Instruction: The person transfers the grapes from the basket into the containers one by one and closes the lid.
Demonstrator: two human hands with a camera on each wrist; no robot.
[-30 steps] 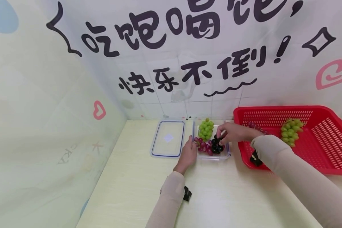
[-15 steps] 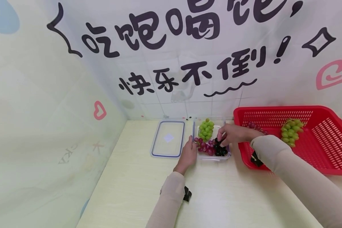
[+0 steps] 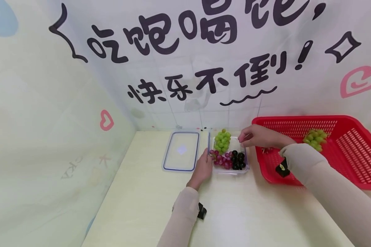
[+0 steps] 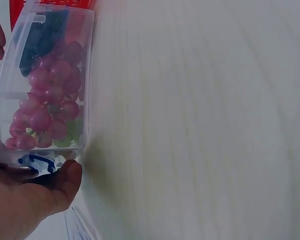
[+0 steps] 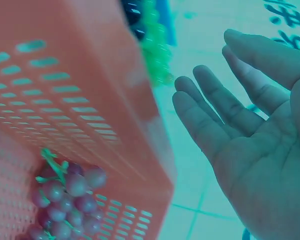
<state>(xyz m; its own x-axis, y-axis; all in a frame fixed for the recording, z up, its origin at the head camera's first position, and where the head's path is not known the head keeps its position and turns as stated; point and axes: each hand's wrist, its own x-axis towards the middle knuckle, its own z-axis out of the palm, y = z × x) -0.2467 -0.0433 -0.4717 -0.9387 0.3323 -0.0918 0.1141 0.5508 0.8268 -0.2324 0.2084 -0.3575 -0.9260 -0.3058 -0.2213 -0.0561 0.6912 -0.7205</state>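
A clear plastic food container (image 3: 232, 172) stands near the wall, holding green grapes (image 3: 222, 141), red grapes (image 3: 220, 159) and black grapes (image 3: 238, 160). At its left end my left hand (image 3: 203, 168) grips the side by the latch flap; the left wrist view shows fingertips (image 4: 70, 172) curled there, just past the red grapes. My right hand (image 3: 256, 136) is over the gap between the container's right edge and the red basket. In the right wrist view its fingers (image 5: 230, 107) are spread loosely with nothing between them.
The red plastic basket (image 3: 300, 119) at the right contains another bunch of green grapes (image 3: 315, 139) and a bunch of red grapes (image 5: 70, 197). A clear lid with a blue seal (image 3: 180, 151) lies flat left of the container. A printed sheet hangs behind the table.
My right hand has let go of the black grapes, leaving them at the container's front right, and has moved up and right toward the basket. My left hand has stayed put.
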